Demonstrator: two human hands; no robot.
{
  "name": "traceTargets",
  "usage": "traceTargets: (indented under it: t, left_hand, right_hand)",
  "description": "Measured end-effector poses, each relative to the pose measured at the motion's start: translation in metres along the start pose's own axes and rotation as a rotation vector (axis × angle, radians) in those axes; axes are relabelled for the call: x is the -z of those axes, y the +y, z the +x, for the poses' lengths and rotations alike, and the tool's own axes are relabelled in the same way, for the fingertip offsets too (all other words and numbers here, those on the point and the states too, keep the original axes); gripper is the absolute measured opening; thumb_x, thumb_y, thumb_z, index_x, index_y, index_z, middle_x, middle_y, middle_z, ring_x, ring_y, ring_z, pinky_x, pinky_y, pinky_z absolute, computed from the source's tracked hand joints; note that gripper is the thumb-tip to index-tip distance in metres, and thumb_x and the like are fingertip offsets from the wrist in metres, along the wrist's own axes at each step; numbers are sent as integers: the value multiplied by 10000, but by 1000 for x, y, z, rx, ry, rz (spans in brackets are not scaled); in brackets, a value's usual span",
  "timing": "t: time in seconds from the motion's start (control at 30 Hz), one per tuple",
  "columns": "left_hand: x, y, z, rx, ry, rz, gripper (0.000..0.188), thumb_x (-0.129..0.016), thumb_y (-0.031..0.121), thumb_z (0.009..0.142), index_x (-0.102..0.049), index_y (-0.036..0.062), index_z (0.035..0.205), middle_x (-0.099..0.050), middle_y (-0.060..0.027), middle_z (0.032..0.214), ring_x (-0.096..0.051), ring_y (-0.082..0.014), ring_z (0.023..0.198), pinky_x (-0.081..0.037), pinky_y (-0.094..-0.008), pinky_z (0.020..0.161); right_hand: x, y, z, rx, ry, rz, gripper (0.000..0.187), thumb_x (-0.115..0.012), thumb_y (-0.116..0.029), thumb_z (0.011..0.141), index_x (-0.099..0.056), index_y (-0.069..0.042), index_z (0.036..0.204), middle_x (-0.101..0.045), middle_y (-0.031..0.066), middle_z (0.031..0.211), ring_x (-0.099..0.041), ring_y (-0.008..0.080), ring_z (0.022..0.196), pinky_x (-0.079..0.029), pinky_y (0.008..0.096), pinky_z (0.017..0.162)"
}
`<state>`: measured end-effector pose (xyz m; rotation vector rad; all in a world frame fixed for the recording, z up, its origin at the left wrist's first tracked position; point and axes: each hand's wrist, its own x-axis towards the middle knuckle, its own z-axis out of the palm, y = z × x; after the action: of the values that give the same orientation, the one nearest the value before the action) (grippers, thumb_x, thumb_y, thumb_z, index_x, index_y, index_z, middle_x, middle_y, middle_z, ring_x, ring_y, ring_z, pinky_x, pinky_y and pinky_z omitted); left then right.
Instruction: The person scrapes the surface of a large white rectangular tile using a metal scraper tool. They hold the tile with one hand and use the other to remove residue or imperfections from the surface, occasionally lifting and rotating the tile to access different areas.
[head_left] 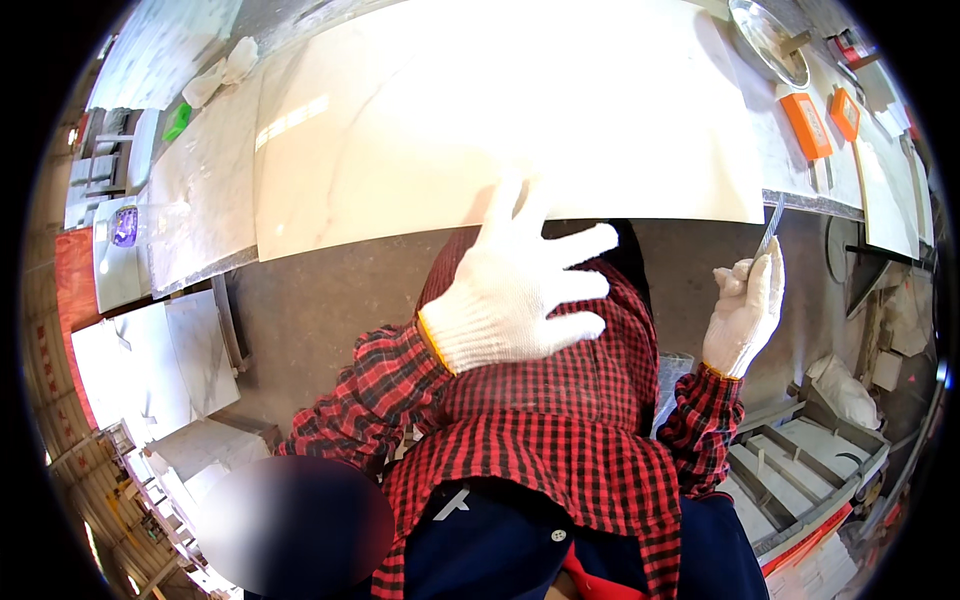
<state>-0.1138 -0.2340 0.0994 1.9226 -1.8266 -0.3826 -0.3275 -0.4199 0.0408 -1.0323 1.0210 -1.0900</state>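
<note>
A large, pale, faintly veined slab (pixel 330 170) lies in front of me, its far part washed out by glare. My left hand (pixel 525 285), in a white knitted glove, is spread open at the slab's near edge. Its upper fingers overlap the slab and fade into the glare, so I cannot tell whether they touch it. To the right, my gloved right hand (pixel 745 310) is closed around a thin grey metal strip (pixel 771 224) with slanted marks. The strip points up beside the slab's near right corner; its lower end is hidden in the glove.
At the back right stand a metal basin (pixel 765 45) and two orange boxes (pixel 806 126). A green object (pixel 178 122) and a purple-labelled container (pixel 125 227) are on the left. A grey frame-like crate (pixel 800 470) sits low at the right; white panels (pixel 160 365) are at lower left.
</note>
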Motion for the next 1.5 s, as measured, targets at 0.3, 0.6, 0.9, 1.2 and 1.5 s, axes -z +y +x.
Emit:
traceTargets:
  t: [0.3, 0.6, 0.9, 1.2, 1.5]
  left_hand:
    - [1, -6, -7, 116, 89, 158, 475, -821, 442, 754, -774, 150, 1127, -602, -123, 1414, -461, -472, 1335, -261, -661, 1125]
    - [-7, 14, 9, 26, 57, 23, 509, -806, 471, 758, -769, 155, 1156, -630, -118, 1413, -439, -486, 1375, -252, -612, 1177]
    - [-19, 4, -28, -83, 203, -377, 316, -823, 191, 752, -737, 34, 1012, -720, -127, 1118, -655, -319, 1022, -483, -446, 930]
    - [-57, -3, -50, -18, 200, -453, 204, -770, 206, 825, -730, 55, 956, -725, -68, 1049, -674, -249, 987, -483, -420, 923]
    - [-72, -21, -62, 198, 70, -597, 223, -718, 259, 910, -744, 50, 981, -713, -150, 1025, -655, -347, 1013, -526, -465, 877]
  right_hand:
    - [-11, -7, -9, -5, -76, -282, 343, -587, -125, 1052, -624, 36, 1352, -630, 30, 842, -554, 76, 708, -510, 254, 670]
    - [-38, -23, -23, -96, -264, -466, 310, -601, -52, 1022, -656, 37, 1314, -658, 37, 899, -568, 58, 722, -469, 210, 632]
    - [-43, -22, -44, -144, -329, -557, 311, -605, -44, 1017, -657, 37, 1314, -667, 45, 901, -550, 54, 699, -463, 207, 613]
    - [-67, -25, -68, -268, -567, -545, 315, -605, -37, 1013, -655, 30, 1317, -664, 24, 828, -567, 54, 669, -470, 206, 591]
    - [-95, -17, -100, -275, -781, -667, 315, -652, -34, 955, -695, 18, 1262, -754, 146, 1129, -710, 160, 983, -557, 296, 857]
